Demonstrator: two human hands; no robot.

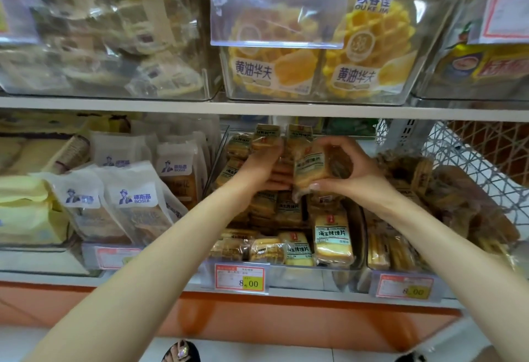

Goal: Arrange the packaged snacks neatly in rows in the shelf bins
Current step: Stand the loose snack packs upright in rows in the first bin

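The clear plastic shelf bin [303, 274] at the middle of the lower shelf is the biggest thing you need to mind; its front wall lies at 6 o'clock from your hands and its back at 12; inside it, the rows of clear-wrapped golden toast-slice packs [333, 243] stand upright at the front with green-lettered labels facing you, while those further back lie looser and less square; your left hand [257, 173] reaches in from 7 o'clock, fingers stretched nearly straight toward 3 o'clock and pressed against the rear stack, grasping nothing that shows; your right hand [353, 174] comes in from 5 o'clock and clasps the single toast-slice pack with the pale label [313, 168], thumb under its lower edge and forefinger arched over the top; that pack hangs above the middle of the bin, between your two hands, at 9 o'clock from the right palm and touching the left fingertips; its long axis runs roughly 6 to 12, tipped a little toward 1; you would probably need to square it upright, label toward you, before it drops toward 6 into a row; the right hand is nearer and carries it.
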